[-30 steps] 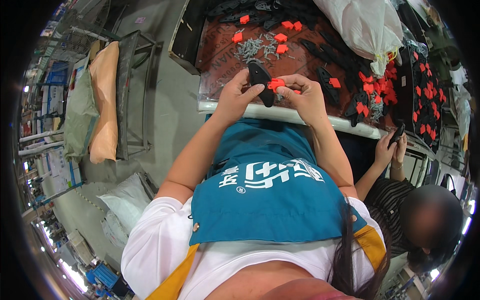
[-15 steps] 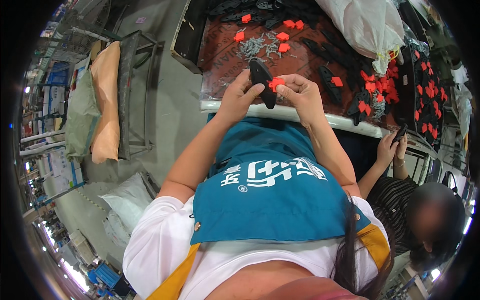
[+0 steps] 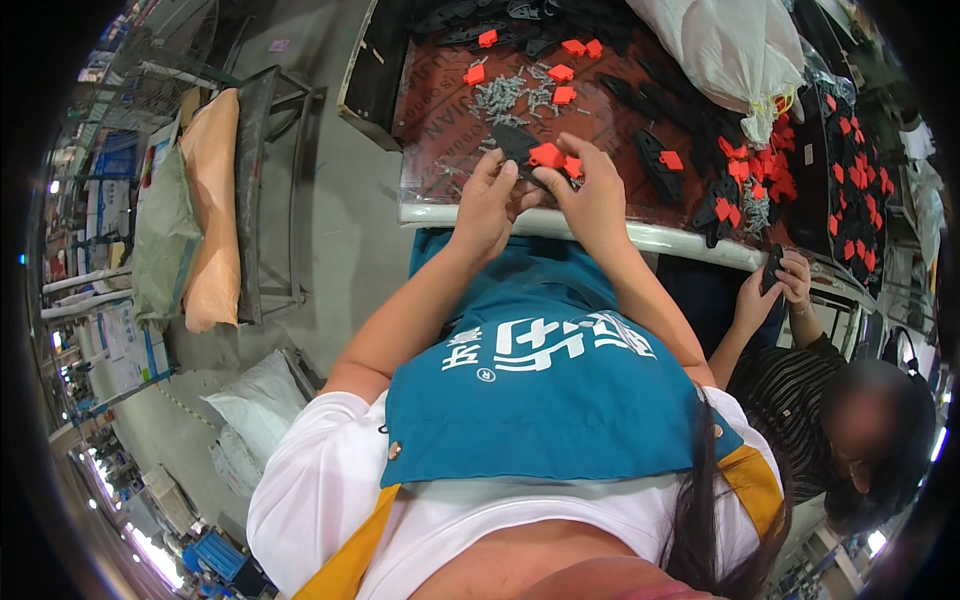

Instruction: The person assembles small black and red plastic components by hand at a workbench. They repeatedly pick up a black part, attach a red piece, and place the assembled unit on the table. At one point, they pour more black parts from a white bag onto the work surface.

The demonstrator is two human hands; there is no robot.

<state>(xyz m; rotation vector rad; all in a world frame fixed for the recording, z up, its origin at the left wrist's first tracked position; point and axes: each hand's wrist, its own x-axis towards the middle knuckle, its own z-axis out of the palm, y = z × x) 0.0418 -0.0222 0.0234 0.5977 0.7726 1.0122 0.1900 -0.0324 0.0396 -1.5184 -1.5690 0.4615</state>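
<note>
My left hand is closed round a black elongated plastic part, held tilted just above the near edge of the worktable. Against the part's right end sits a red plastic piece. Closed from the other side, my right hand has a second red shape showing between its thumb and fingers. Whether the two red shapes are joined, I cannot tell. Beyond the hands, grey screws lie in a loose pile, with single red pieces around them.
The table's padded white edge runs before me. Black parts and a heap of red pieces cover its right side, below a white sack. At the right, a person's hands hold a dark object. Left stands a metal frame.
The black part has turned from nearly upright to a slant, and more red shows at its right. My right hand has shifted slightly left. The co-worker's hands have moved left.
</note>
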